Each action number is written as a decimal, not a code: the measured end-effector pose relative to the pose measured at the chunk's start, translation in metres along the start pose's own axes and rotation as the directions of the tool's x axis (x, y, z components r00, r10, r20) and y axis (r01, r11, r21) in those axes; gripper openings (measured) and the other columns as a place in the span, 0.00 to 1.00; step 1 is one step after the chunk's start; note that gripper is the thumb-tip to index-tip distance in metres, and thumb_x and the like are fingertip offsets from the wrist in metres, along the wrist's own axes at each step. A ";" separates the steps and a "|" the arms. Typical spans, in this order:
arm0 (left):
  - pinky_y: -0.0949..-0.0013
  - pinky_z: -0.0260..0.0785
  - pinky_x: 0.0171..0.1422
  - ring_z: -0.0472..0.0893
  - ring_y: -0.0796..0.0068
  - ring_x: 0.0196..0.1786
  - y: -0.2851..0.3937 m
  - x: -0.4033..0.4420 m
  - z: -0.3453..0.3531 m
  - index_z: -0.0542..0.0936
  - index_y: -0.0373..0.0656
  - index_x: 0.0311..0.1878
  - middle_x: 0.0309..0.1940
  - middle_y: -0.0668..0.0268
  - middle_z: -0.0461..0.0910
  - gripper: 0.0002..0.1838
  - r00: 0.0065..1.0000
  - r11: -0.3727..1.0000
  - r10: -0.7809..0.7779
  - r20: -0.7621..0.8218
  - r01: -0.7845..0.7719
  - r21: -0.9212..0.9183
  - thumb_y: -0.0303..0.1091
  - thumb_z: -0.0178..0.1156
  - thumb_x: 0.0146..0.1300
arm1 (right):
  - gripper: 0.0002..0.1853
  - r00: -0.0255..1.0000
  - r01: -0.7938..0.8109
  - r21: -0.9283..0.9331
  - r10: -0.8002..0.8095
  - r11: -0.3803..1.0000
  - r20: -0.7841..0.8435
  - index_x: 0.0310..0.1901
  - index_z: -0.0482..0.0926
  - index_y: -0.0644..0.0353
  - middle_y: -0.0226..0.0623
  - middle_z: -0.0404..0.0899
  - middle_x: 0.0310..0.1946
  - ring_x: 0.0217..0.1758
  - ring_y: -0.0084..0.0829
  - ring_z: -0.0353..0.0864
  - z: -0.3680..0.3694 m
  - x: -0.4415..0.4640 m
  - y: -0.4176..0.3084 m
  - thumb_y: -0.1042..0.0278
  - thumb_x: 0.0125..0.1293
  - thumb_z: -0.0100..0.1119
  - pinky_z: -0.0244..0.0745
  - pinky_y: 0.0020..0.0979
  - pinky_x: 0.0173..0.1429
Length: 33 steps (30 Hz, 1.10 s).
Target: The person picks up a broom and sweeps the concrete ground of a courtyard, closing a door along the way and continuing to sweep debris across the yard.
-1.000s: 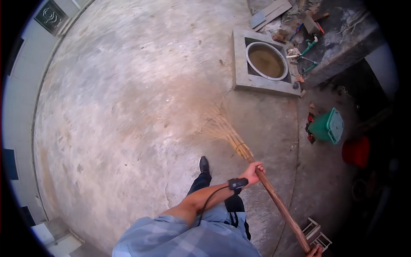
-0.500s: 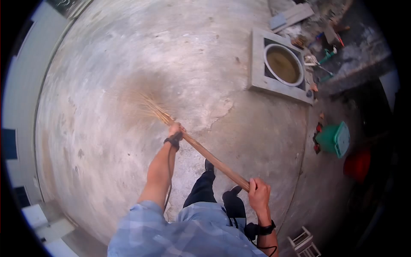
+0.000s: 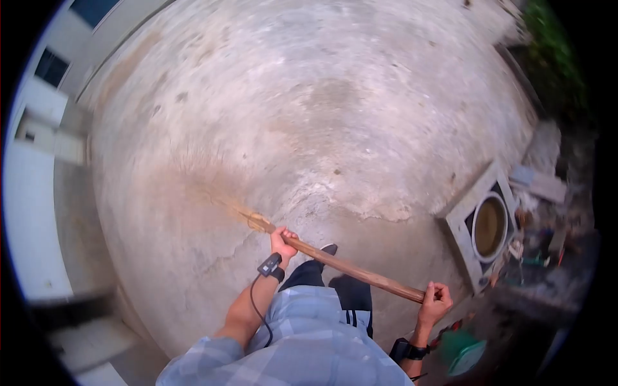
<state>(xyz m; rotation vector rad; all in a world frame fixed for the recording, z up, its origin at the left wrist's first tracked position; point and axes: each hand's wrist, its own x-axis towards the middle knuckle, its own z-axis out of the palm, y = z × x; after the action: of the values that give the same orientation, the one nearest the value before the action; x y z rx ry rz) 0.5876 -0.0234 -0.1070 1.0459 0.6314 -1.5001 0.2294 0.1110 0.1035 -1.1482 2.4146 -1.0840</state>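
Note:
A long broom (image 3: 354, 271) with a wooden handle slants across in front of my body. My left hand (image 3: 283, 242) is wrapped round the lower handle, just above where the bristles are bound. Around the top end of the handle, my right hand (image 3: 436, 303) is closed. The thin bristles (image 3: 225, 202) spread to the far left over the concrete floor, and their tips are smeared by motion. Both wrists wear black straps with small devices.
Pale, stained concrete floor (image 3: 277, 128) spreads ahead. At right stands a square concrete frame (image 3: 460, 235) holding a round basin (image 3: 489, 226) of murky liquid, with clutter beyond. A green bucket (image 3: 462, 352) is at lower right. Walls (image 3: 38, 212) line the left.
My view has turned, so the basin and bucket now sit lower and farther right. Both hands keep hold of the broom, its handle now lying flatter across the view.

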 end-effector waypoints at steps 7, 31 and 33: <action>0.71 0.62 0.27 0.63 0.74 0.16 -0.015 -0.037 -0.171 0.60 0.51 0.13 0.09 0.73 0.60 0.14 0.930 0.872 0.190 -0.313 -0.307 -0.381 0.30 0.52 0.48 | 0.08 0.755 -0.479 0.739 -0.207 0.475 0.622 0.35 0.68 0.62 0.35 0.70 0.17 0.23 0.31 0.73 0.096 0.044 -0.085 0.72 0.55 0.54 0.72 0.49 0.45; 0.65 0.60 0.20 0.66 0.68 0.15 -0.267 0.069 0.089 0.68 0.44 0.17 0.12 0.65 0.65 0.06 0.934 0.936 -0.130 -0.333 0.005 -0.351 0.30 0.53 0.45 | 0.06 0.845 -0.242 0.813 -0.297 0.530 0.445 0.36 0.67 0.60 0.25 0.55 0.17 0.21 0.19 0.57 -0.035 0.201 -0.069 0.74 0.55 0.50 0.67 0.31 0.41; 0.61 0.64 0.18 0.69 0.65 0.14 -0.276 0.060 0.159 0.67 0.37 0.23 0.14 0.58 0.68 0.02 0.952 0.992 -0.105 -0.287 0.082 -0.092 0.24 0.49 0.48 | 0.03 0.885 -0.139 0.849 -0.321 0.510 0.338 0.38 0.65 0.59 0.26 0.58 0.20 0.25 0.19 0.60 -0.063 0.193 -0.042 0.74 0.62 0.45 0.63 0.33 0.50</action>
<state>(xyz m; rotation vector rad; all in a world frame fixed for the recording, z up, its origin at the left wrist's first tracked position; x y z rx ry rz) 0.2817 -0.1287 -0.1309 1.2013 0.9526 -1.4002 0.0944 -0.0189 0.1930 -0.9772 1.1243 -1.5526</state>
